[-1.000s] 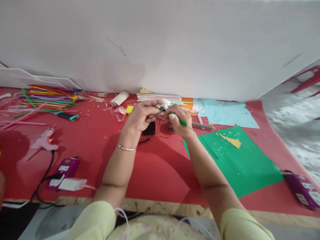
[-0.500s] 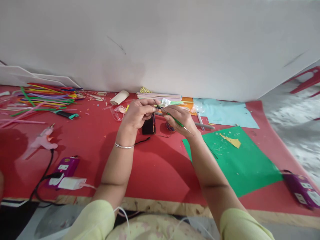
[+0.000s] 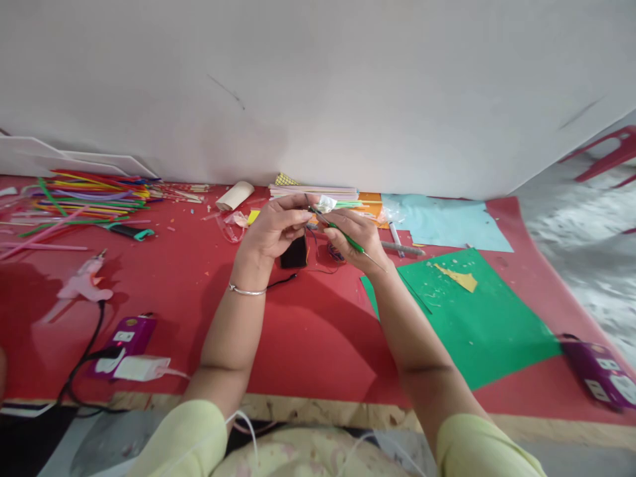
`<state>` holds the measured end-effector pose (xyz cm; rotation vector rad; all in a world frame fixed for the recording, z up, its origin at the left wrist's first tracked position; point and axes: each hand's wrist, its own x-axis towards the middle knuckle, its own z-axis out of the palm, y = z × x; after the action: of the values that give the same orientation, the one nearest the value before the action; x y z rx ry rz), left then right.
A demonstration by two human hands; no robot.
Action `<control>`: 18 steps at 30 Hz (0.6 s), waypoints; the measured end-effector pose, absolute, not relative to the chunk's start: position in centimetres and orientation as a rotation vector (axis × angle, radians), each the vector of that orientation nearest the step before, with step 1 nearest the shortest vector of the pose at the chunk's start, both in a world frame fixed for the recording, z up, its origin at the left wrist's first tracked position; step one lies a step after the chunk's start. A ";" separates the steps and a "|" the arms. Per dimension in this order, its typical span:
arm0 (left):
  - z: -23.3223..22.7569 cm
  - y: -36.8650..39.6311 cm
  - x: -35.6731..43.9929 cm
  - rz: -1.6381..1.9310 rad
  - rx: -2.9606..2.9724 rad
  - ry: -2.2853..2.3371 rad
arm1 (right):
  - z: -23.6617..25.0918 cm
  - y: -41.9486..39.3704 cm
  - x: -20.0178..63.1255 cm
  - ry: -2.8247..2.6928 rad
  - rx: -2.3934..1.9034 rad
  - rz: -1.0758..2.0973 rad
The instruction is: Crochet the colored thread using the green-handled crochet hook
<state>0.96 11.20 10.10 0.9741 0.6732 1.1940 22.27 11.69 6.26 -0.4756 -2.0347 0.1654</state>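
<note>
Between both hands' pinching fingers, a thin green stick, perhaps white-tipped.

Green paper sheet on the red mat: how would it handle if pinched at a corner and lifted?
The flat green paper sheet looks thin, so probably floppy and light. The yellow paper scrap and crumbs on it would likely slide off. Pushed, it may slide across the red mat.

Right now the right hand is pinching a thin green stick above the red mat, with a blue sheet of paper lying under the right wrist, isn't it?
Not quite: the sheet under the right wrist is green, as the head view shows. The pale blue sheet lies further back by the wall. The right hand does pinch a thin green stick above the red mat.
</note>
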 end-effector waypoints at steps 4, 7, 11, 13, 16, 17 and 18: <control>10.0 11.2 1.0 1.233 0.979 0.686 | 6.3 11.6 22.2 -2.027 -0.477 0.186; 9.9 11.2 1.0 1.254 0.995 0.711 | 6.1 11.6 22.2 -2.021 -0.483 0.195; 9.8 11.1 0.9 1.253 1.009 0.738 | 5.9 11.6 22.2 -2.047 -0.534 0.131; 9.9 11.1 0.9 1.236 1.003 0.745 | 5.9 11.6 22.2 -2.067 -0.550 0.086; 10.1 11.1 0.8 1.220 0.987 0.762 | 6.1 11.6 22.3 -2.104 -0.573 0.039; 10.2 11.1 0.7 1.218 0.983 0.770 | 6.2 11.5 22.3 -2.117 -0.583 0.023; 10.3 11.1 0.7 1.219 0.981 0.778 | 6.3 11.5 22.4 -2.130 -0.591 0.008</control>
<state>0.67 11.06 10.28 0.9812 0.7782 1.2186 22.35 11.50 6.28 -0.5908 -2.1301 0.0083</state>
